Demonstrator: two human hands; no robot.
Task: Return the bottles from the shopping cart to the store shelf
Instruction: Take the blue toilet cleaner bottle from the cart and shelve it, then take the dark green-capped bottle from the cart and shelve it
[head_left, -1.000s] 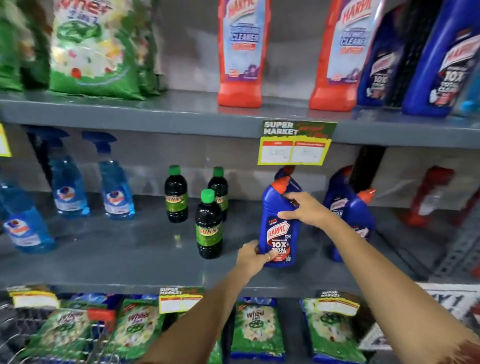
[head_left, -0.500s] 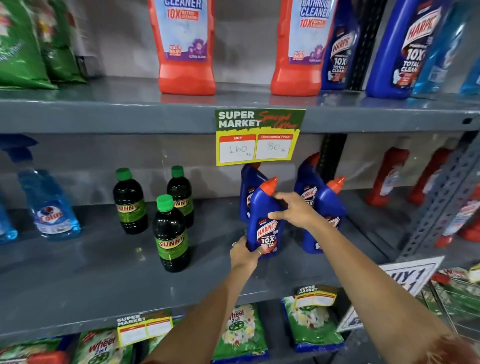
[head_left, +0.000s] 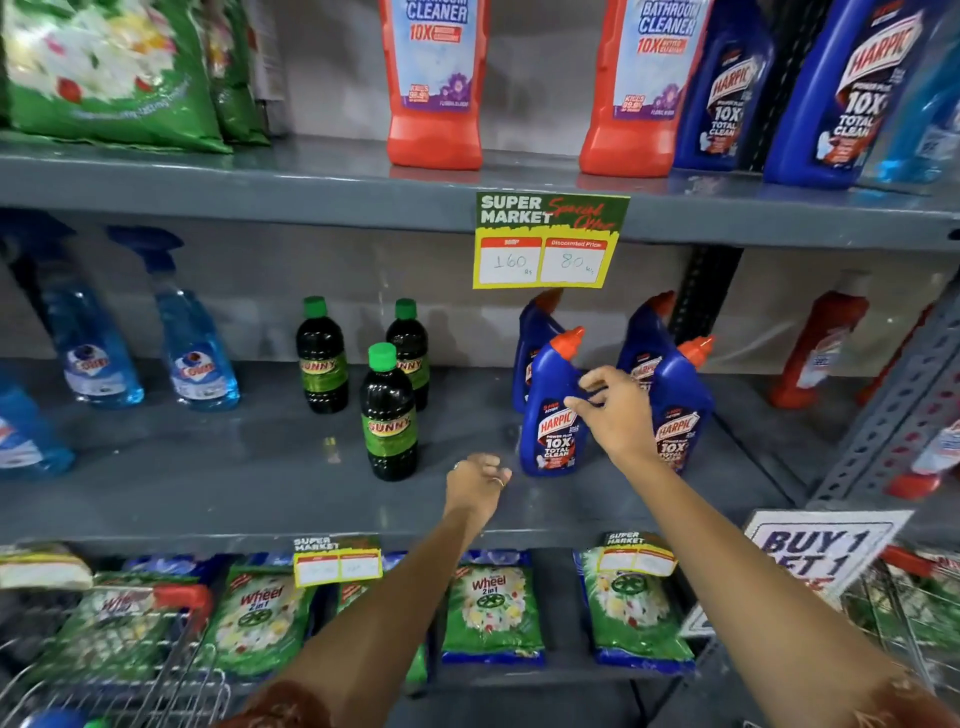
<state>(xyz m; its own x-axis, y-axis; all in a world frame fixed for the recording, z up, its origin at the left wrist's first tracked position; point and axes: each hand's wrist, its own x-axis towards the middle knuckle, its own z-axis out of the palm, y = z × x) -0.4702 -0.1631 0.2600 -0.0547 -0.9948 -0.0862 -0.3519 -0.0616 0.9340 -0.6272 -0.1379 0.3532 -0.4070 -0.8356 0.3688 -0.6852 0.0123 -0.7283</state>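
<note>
A blue Harpic bottle with an orange cap stands upright near the front of the grey middle shelf, in front of three more blue Harpic bottles. My right hand hovers at the bottle's right shoulder with fingers spread; its fingertips are at or just off the plastic. My left hand is low and left of the bottle's base, apart from it, fingers loosely bent and holding nothing. The wire shopping cart with a red handle fills the bottom left corner; a blue rounded top shows inside it.
Three dark Sunny bottles with green caps stand left of the Harpic group, and blue spray bottles further left. A yellow price tag hangs from the upper shelf. Red cleaner bottles stand at right. Green detergent packs line the shelf below.
Both hands have come off the blue Harpic bottle, which now stands alone on the shelf. My left hand dropped back and left; my right hand opened beside the bottle.
</note>
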